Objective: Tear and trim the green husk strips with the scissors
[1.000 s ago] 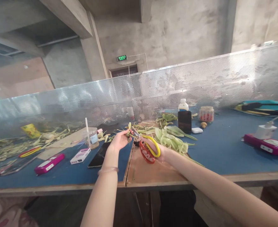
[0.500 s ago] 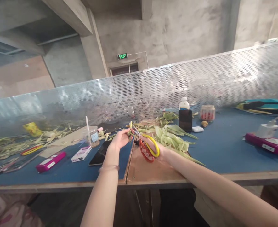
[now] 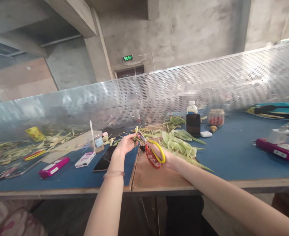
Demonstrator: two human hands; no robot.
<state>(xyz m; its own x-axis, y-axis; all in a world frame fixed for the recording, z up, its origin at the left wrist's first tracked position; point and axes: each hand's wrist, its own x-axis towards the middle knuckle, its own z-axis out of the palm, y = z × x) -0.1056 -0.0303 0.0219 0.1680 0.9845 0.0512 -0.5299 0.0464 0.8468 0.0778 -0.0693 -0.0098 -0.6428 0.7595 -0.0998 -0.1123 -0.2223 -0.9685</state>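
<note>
My left hand is closed on a small green plant piece held above the blue table. My right hand grips red and yellow scissors, its fingers through the handles. The blades point up and left and meet the plant piece at my left fingertips. A heap of pale green husk leaves lies just behind my right hand. A brown board lies on the table under both hands.
A perforated metal screen runs along the table's back. Near it stand a dark bottle, a small jar and a white earbud case. A phone, plastic cup, pink devices and more husks lie left. Another pink device sits right.
Both hands and the scissors have stayed nearly in place at the plant piece; the view has shifted slightly.
</note>
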